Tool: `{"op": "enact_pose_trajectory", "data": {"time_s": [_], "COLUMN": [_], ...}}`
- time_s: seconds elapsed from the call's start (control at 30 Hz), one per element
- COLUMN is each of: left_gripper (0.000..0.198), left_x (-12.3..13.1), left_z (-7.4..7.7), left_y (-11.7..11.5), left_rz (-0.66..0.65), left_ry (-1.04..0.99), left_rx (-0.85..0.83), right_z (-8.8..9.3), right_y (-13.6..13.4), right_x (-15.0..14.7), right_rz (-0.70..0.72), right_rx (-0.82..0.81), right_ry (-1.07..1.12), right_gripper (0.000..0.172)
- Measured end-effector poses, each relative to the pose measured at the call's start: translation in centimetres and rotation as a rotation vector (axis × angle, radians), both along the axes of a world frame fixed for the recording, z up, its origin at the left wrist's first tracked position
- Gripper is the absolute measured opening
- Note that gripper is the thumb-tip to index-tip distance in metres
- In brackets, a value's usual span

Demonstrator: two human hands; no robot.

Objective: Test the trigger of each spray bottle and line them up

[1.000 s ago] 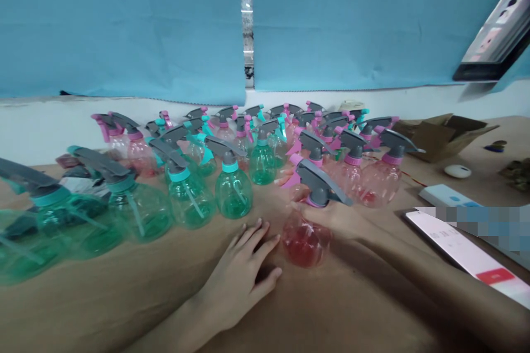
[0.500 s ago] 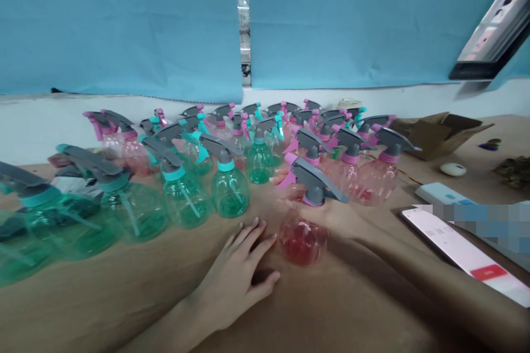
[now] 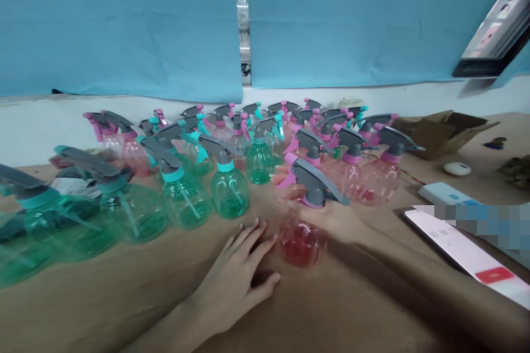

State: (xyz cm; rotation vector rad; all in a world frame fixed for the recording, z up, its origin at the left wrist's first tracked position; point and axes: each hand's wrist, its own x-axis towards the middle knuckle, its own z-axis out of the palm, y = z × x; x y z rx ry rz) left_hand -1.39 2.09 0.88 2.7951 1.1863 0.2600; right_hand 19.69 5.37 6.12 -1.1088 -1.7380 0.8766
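My right hand (image 3: 321, 215) is wrapped round the neck of a pink spray bottle (image 3: 303, 242), which stands upright on the table and has a grey and pink trigger head. Part of the grip is hidden behind the bottle. Flat on the tabletop (image 3: 323, 309), just left of that bottle, lies my left hand (image 3: 240, 270) with its fingers spread and nothing in it. A green spray bottle (image 3: 230, 190) with a turquoise collar stands beyond my left fingertips. Behind my right hand is another pink spray bottle (image 3: 379, 179).
Several green and pink spray bottles fill the left side and the back. At the right are a phone (image 3: 459, 253) with a lit screen, a white box-like object (image 3: 447, 194), a white oval object (image 3: 456, 169) and an open cardboard box (image 3: 443, 132). A blue sheet (image 3: 124, 27) hangs behind.
Almost nothing differs. The view has shifted slightly, moving the things at the right a little outward. Both hands and the held spray bottle stay in place.
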Motion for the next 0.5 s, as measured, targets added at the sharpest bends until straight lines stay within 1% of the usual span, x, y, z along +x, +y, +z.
{"op": "enact_pose_trajectory", "data": {"time_s": [0.13, 0.23, 0.3, 0.43, 0.5], "left_gripper": [0.050, 0.050, 0.050, 0.051, 0.051], "left_x": [0.10, 0.18, 0.19, 0.15, 0.13], "left_z": [0.26, 0.33, 0.28, 0.12, 0.07], "left_y": [0.00, -0.01, -0.01, 0.05, 0.10], "left_rz": [0.002, 0.006, 0.007, 0.005, 0.005], "left_ry": [0.006, 0.002, -0.005, -0.005, -0.002], "left_rx": [-0.003, -0.002, -0.002, 0.001, -0.001], "right_z": [0.42, 0.48, 0.40, 0.31, 0.47], "right_y": [-0.18, -0.21, -0.19, -0.20, -0.28], "right_x": [-0.08, -0.04, 0.04, 0.18, 0.20], "right_rz": [0.008, 0.023, 0.028, -0.009, -0.019], "right_rx": [-0.002, 0.000, 0.003, 0.001, -0.008], "right_ry": [0.026, 0.035, 0.031, -0.004, -0.005], "right_gripper": [0.025, 0.029, 0.027, 0.020, 0.019]}}
